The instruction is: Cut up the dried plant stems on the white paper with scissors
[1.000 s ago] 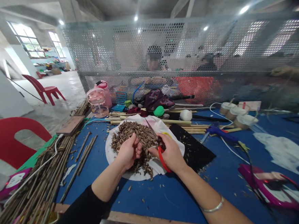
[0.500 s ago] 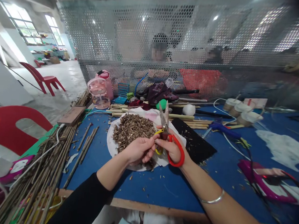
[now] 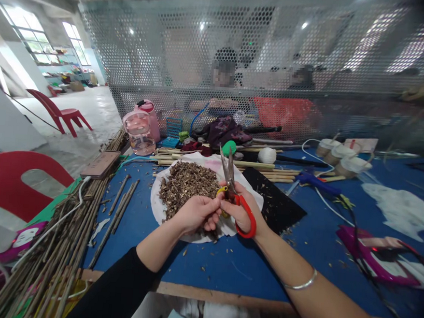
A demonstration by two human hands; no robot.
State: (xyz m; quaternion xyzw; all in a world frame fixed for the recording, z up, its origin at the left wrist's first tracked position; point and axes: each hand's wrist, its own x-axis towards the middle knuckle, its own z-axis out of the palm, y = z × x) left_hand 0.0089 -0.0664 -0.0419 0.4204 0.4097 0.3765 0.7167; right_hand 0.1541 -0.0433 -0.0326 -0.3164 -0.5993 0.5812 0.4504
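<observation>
My right hand [image 3: 244, 212] grips red-handled scissors [image 3: 235, 195], blades pointing up and slightly apart. My left hand [image 3: 195, 212] is pinched closed right beside the scissors' yellow loop, fingertips meeting the right hand; what it holds is too small to make out. Both hands hover over the near edge of a white cloth [image 3: 157, 207] that carries a heap of brown chopped plant bits [image 3: 186, 184]. The cloth lies on a blue table [image 3: 226, 266].
A bundle of long thin sticks [image 3: 56, 254] runs along the table's left edge. A black mat [image 3: 277, 205], bamboo rods [image 3: 265, 171], a pink jug [image 3: 141, 132], white cups [image 3: 342, 158], cables and a pink tool [image 3: 379, 258] surround the cloth. People sit behind a perforated screen [image 3: 240, 59]. Red chairs [image 3: 17, 184] stand left.
A second ago both hands were down in the chopped heap. They lifted, the scissors turned blades-up, and my left hand came in to pinch at the scissors' handle.
</observation>
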